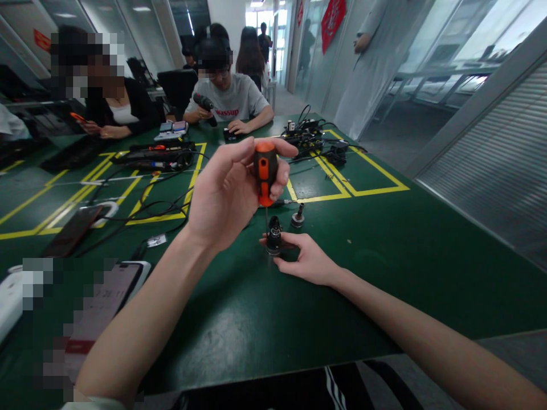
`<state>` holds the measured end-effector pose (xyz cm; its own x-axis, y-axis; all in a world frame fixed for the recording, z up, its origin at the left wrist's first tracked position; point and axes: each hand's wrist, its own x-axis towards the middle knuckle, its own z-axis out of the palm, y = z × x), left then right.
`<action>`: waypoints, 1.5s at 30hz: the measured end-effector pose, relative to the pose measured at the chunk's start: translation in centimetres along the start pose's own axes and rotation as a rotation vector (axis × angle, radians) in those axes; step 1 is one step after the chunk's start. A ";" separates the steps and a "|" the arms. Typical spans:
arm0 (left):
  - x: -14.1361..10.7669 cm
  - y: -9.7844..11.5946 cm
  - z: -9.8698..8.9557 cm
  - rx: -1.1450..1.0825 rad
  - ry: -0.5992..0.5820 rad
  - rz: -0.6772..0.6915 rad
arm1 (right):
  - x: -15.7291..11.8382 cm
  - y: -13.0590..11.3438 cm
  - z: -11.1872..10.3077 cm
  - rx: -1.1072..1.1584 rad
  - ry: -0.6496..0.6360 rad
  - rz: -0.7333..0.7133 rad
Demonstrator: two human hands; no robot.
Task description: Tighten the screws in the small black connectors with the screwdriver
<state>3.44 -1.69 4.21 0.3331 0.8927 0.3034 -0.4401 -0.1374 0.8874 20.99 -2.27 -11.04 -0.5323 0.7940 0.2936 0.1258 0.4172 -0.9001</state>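
Observation:
Upright in my left hand [233, 191] is a screwdriver [265, 173] with an orange and black handle, the fingers curled round it. Its thin shaft points down beside a small black and metallic part [274, 239] standing on the green table [239, 330]. My right hand [305, 259] pinches that part low down between thumb and fingers. Whether the screwdriver's tip touches the part cannot be made out. Just behind it, to the right, stands a second small metallic part [298, 216] with a dark stem.
Phones [109, 302] and cables [166, 213] lie at the left. Black cables and devices [305, 139] are heaped at the back, near yellow tape outlines [376, 192]. Across the table, a person [231, 94] holds a power drill [204, 103]; another sits at the left.

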 end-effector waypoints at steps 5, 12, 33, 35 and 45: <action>0.0 -0.2 -0.2 -0.005 -0.002 0.005 | 0.1 0.7 0.1 -0.004 0.038 0.010; 0.0 -0.4 -0.3 -0.019 -0.062 0.007 | 0.0 0.8 0.0 -0.017 0.030 0.031; -0.2 -0.7 0.0 0.080 -0.027 0.023 | 0.1 0.5 -0.3 -0.169 -0.056 -0.027; -0.3 -0.5 0.3 0.071 -0.010 -0.003 | 0.1 0.2 -0.4 -0.175 -0.086 -0.065; -0.4 -0.9 0.0 0.049 -0.083 -0.024 | 0.2 0.5 0.5 -0.102 -0.035 -0.022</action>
<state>3.71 -1.95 3.33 0.4117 0.8576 0.3082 -0.3911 -0.1392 0.9098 20.56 -2.15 -11.59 -0.5642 0.7690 0.3004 0.1971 0.4788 -0.8555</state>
